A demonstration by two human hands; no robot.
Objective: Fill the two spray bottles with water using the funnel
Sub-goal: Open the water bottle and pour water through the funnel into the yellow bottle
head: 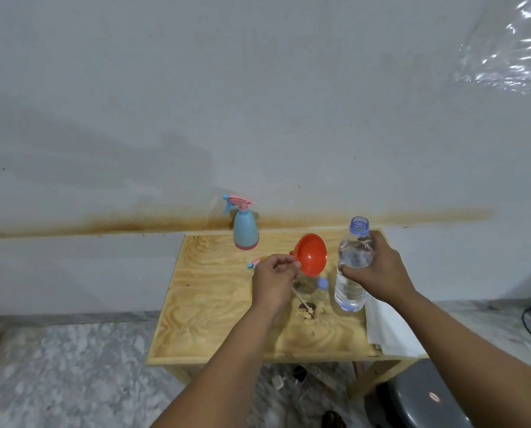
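Pale wall fills most of what lies ahead, with a rusty brown stain (pixel 196 223) running across it just above the back edge of a small wooden table (pixel 215 319). On the far side of the tabletop, near the wall, a blue spray bottle (pixel 245 233) stands upright with its pink and blue trigger head screwed on. Closer in, the person's left hand (pixel 273 281) has its fingers curled and pinches the small tab handle of a red funnel (pixel 313 254), holding it tilted above the table so that its wide mouth faces toward the viewer. Behind that hand a bit of pink and blue plastic (pixel 255 263) pokes out, and a thin white tube (pixel 302 299) trails from under the hand across the wood; what they belong to is mostly hidden, so I cannot tell where the second spray bottle stands. A small blue cap (pixel 414 283) lies on the table just below the funnel. To the right of the funnel, the right hand (pixel 378 273) wraps around the upper part of a clear water bottle (pixel 352 267), uncapped, upright and partly filled. A white cloth (pixel 387 332) hangs over the right edge of the table under that forearm. The floor (pixel 73 375) around is mottled grey, and a grey round stool (pixel 424 396) sits at the lower right.
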